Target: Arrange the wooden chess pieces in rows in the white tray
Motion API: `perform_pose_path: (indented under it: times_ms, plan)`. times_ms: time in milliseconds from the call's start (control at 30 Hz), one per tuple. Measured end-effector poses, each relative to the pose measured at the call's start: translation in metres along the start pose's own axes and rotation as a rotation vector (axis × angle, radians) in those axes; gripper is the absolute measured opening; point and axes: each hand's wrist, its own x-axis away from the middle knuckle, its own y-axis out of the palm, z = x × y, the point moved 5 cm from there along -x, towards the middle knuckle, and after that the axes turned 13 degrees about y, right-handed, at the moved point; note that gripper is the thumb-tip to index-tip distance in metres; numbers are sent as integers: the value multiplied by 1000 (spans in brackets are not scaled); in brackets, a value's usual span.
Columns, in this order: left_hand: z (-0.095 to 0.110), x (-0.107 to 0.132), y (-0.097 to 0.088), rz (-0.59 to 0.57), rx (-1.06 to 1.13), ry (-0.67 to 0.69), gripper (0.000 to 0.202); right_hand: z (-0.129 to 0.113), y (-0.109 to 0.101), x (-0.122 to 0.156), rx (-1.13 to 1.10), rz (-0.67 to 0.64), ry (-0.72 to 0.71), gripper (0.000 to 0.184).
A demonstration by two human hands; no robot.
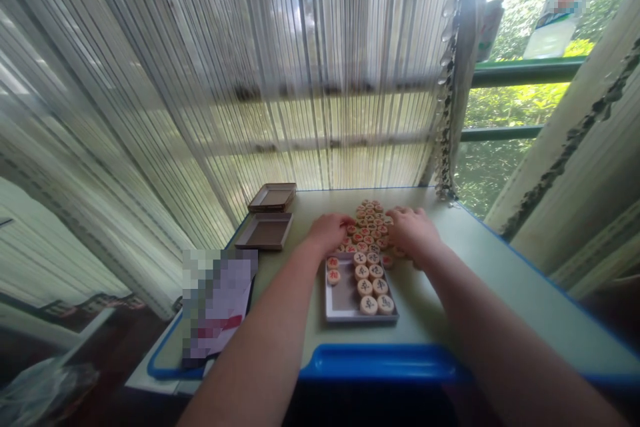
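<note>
A pile of round wooden Chinese chess pieces (367, 235), marked in red and dark characters, lies on the pale green table. At its left edge is my left hand (329, 232), open, its fingertips against the pieces. My right hand (414, 232) is on the other side, open, with bent fingers at the pile's right edge and some pieces partly hidden under it. Below the pile stands a shallow white box (344, 310). Two red-marked pieces (333, 276) sit at its upper left, and two columns of dark-marked pieces (369, 305) fill its right side.
Two shallow cardboard box parts, one nearer (265, 232) and one farther (273, 196), rest at the table's back left. A partly blurred printed packet (225, 307) lies at the left edge. The table (500, 293) has a blue front tray (385, 360). String curtains (300, 47) hang behind it.
</note>
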Motion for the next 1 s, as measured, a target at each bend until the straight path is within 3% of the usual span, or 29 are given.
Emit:
perform_pose_path:
  times_ms: [133, 233, 433, 633, 833, 933, 1000]
  plan:
    - [1, 1, 4, -84, -11, -19, 37, -26, 10, 3, -188, 52, -288, 36]
    - [-2, 2, 6, -84, -19, -31, 35, -37, 20, 3, -350, 12, -391, 31]
    - [-12, 3, 7, 0, 48, -107, 36, -38, 23, 0, -405, -50, -358, 27]
    - [-10, 3, 3, 70, 164, -158, 59, -43, 18, 5, -325, -60, -346, 27]
    - [-7, 4, -1, 93, 105, -139, 37, -41, 8, 8, -327, 4, -369, 28]
    - [-7, 5, -6, 166, 94, -149, 37, -21, 2, -2, -272, 69, -196, 31]
    - [-6, 5, -7, 154, 77, -132, 35, 0, 1, -11, -214, 87, -33, 35]
